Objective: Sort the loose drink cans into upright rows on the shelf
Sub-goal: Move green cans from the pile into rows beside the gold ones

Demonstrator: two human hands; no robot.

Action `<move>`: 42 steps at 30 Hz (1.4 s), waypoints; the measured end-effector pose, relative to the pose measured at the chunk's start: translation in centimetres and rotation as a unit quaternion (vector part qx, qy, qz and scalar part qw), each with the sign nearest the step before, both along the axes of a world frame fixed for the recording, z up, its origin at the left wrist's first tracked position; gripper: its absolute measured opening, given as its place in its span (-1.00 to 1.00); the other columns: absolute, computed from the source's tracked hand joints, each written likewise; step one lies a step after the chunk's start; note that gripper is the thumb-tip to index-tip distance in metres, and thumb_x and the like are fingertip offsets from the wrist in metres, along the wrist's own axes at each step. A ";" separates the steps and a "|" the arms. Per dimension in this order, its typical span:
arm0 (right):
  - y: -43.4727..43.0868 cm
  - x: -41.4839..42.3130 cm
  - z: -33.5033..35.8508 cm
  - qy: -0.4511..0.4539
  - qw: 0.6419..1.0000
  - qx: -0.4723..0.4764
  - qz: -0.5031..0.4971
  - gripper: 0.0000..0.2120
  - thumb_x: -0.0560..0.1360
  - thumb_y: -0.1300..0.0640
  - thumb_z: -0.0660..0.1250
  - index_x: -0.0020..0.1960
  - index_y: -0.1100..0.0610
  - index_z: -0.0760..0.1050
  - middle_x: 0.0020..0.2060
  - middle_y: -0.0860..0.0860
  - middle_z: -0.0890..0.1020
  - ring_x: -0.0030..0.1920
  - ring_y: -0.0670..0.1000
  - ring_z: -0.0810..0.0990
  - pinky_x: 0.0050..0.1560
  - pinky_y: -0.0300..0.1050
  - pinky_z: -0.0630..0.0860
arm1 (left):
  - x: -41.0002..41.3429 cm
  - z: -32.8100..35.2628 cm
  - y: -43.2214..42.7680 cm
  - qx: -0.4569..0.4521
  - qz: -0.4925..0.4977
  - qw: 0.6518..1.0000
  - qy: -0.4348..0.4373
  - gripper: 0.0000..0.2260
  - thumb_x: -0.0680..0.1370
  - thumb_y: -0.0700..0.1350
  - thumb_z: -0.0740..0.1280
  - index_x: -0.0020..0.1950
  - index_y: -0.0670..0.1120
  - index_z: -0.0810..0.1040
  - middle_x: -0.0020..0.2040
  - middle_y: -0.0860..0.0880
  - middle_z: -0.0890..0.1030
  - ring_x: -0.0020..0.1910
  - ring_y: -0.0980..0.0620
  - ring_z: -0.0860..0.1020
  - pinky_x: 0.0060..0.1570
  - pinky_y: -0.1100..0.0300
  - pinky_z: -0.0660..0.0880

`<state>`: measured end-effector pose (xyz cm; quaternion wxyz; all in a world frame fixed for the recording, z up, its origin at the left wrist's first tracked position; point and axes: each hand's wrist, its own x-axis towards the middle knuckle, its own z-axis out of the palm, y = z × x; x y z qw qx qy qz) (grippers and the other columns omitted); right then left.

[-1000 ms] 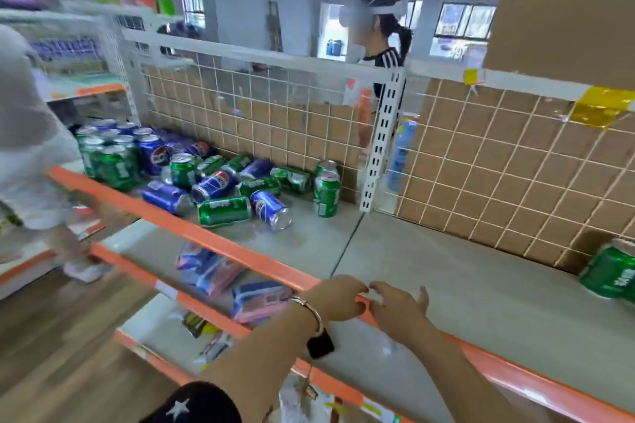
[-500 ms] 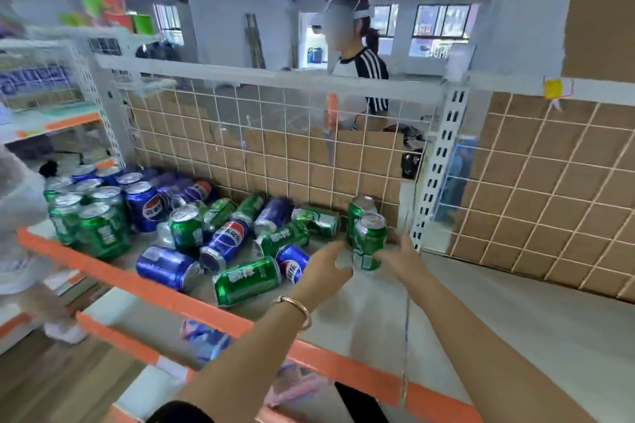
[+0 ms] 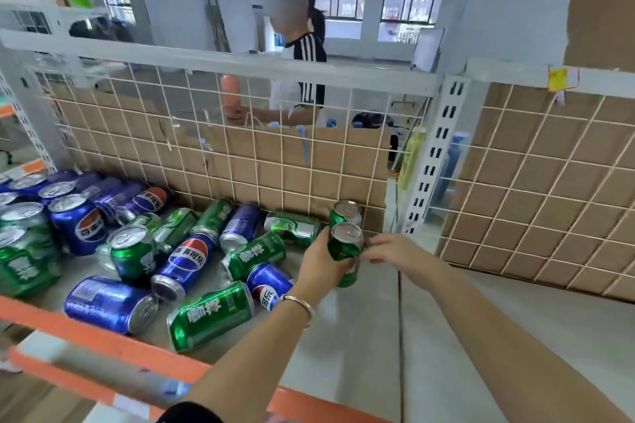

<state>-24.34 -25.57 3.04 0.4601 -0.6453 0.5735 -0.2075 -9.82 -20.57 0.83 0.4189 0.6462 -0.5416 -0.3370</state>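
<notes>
Grips a green aluminium drink can [image 3: 346,245] in the left hand [image 3: 318,269], fingers and thumb wrapped round its left side, silver top facing up. Holds it upright toward the back of the grey shelf board with an orange front lip [image 3: 360,347], near the white slotted steel post [image 3: 436,154]; cannot tell whether the base touches the board. Reaches to the same can's right side with the right hand [image 3: 390,249], fingertips bent toward the metal; cannot tell whether pinching or only touching. Wears a thin silver bangle [image 3: 299,306] on the left wrist.

Just behind, against the white wire grid backed with brown cardboard [image 3: 261,161]: a second upright green can [image 3: 347,213].

To the left, a jumble of cans on their sides. Nearest the lip, a fallen green can [image 3: 211,314] and a fallen blue can [image 3: 110,304]. Between them and the grid, a blue cola can with a red-and-white emblem [image 3: 185,259], a tilted green can [image 3: 256,254] and, half hidden by the left wrist, a small blue can [image 3: 269,283]. Along the grid, more green and blue ones lying down.

Amid the jumble, one lone standing green can [image 3: 134,256]. Farther left, an upright cluster of green and blue cans [image 3: 41,227], packed close.

Beyond the grid, a person in a black top with white stripes [image 3: 309,51]. On the right rail, a yellow paper tag [image 3: 563,79].
</notes>
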 end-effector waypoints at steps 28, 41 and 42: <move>-4.5 2.3 -1.2 0.064 0.982 -0.158 -0.087 -0.45 0.34 -0.10 0.49 0.21 0.10 0.42 0.03 0.00 0.57 0.06 0.07 0.55 -0.02 -0.16 0.42 | 2.2 -0.1 0.3 0.009 -0.062 0.997 -0.045 -0.43 0.37 -0.16 0.50 0.34 -0.03 0.41 0.06 0.11 0.53 0.06 0.15 0.49 0.01 0.40 0.36; 2.1 -8.0 0.9 0.227 0.966 -0.125 -0.004 -0.30 0.31 -0.16 0.50 0.36 0.08 0.42 0.25 0.03 0.53 0.20 0.05 0.50 0.16 -0.16 0.41 | -2.9 -0.1 0.0 0.033 -0.133 0.990 -0.037 -0.59 0.33 -0.21 0.53 0.15 -0.12 0.55 -0.08 0.03 0.56 -0.05 0.06 0.55 -0.08 0.31 0.40; 2.8 -9.1 0.5 0.187 0.977 -0.104 -0.014 -0.27 0.30 -0.13 0.53 0.38 0.08 0.39 0.26 0.02 0.51 0.22 0.03 0.49 0.19 -0.16 0.40 | -3.7 0.0 0.1 0.037 -0.147 0.988 -0.038 -0.60 0.34 -0.23 0.51 0.15 -0.12 0.54 -0.08 0.03 0.55 -0.06 0.09 0.52 -0.14 0.36 0.40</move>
